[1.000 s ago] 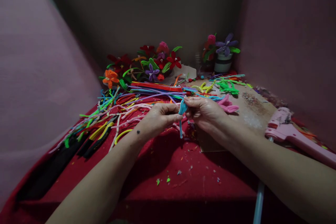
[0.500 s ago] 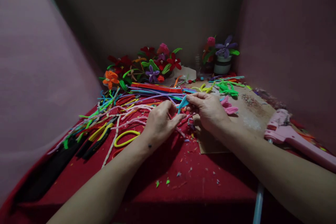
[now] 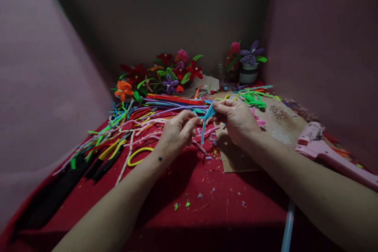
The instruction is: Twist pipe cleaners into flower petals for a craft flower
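Note:
Between my hands is a light-blue pipe cleaner (image 3: 210, 112), bent into a small loop or petal shape with one loose end hanging down. My right hand (image 3: 236, 120) pinches its looped part between thumb and fingers. On the other side, my left hand (image 3: 178, 129) has thumb and index finger drawn together at a short blue strand pointing left; the exact contact is hard to see. Beneath and behind them lie pink pipe cleaners (image 3: 150, 137) and a bundle of red ones (image 3: 178, 98). A pink petal-shaped piece (image 3: 259, 118) shows partly behind my right hand.
Black-and-yellow pliers (image 3: 110, 156) and a yellow scissor handle (image 3: 131, 161) lie left. A pink glue gun (image 3: 317, 145) rests right, near a cardboard sheet (image 3: 236, 157). Pipe-cleaner flowers (image 3: 169, 82) and a small pot (image 3: 248, 74) stand behind. Scraps dot the red cloth (image 3: 218, 212).
My left hand has moved a little left, away from my right hand, and its fingers have straightened somewhat. More of the blue pipe cleaner's hanging end now shows. My right hand keeps its pinch.

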Demonstrator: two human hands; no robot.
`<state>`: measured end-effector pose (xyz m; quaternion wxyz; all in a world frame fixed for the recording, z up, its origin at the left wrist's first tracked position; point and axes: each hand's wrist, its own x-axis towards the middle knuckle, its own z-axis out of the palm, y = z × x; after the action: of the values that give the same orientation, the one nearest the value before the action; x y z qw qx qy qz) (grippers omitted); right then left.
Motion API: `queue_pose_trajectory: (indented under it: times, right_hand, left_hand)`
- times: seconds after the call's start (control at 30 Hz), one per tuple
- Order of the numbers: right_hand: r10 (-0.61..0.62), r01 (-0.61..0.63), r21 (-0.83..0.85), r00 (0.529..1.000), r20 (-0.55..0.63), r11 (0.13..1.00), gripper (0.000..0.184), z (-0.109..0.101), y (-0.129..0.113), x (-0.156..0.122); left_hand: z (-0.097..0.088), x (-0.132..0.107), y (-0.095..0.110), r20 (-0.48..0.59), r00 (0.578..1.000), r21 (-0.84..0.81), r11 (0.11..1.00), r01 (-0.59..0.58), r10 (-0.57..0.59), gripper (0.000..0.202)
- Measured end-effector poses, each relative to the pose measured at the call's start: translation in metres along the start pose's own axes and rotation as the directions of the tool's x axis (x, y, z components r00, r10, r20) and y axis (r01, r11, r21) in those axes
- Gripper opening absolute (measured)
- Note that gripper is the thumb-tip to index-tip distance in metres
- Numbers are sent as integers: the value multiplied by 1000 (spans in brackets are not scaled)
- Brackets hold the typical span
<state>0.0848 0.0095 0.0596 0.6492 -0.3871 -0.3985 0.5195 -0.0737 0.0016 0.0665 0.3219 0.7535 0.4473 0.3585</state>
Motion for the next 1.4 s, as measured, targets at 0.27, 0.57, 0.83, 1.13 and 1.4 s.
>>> queue_pose_trajectory:
  times: [0.27, 0.57, 0.83, 1.13, 1.4]
  right_hand:
    - [58, -58, -14, 998, 3, 998, 18, 3, 1, -3]
    - [93, -93, 4, 995, 31, 996, 18, 0, 1, -1]
    - [186, -204, 122, 971, 147, 971, 20, 5, 7, -4]
    - [85, -60, -117, 971, 224, 991, 21, 12, 2, -17]
    - [148, -58, -278, 939, 311, 959, 21, 10, 8, -19]
  left_hand:
    - [-3, -1, 5, 72, 997, 219, 974, -54, 39, 27]
    - [-4, 0, 4, 82, 992, 330, 937, -114, 92, 29]
    - [0, 0, 7, 80, 992, 24, 995, 92, -94, 31]
    - [-18, 4, 12, -57, 985, -359, 924, 133, -164, 26]
    - [-14, 3, 6, 77, 980, -450, 871, 197, -182, 18]
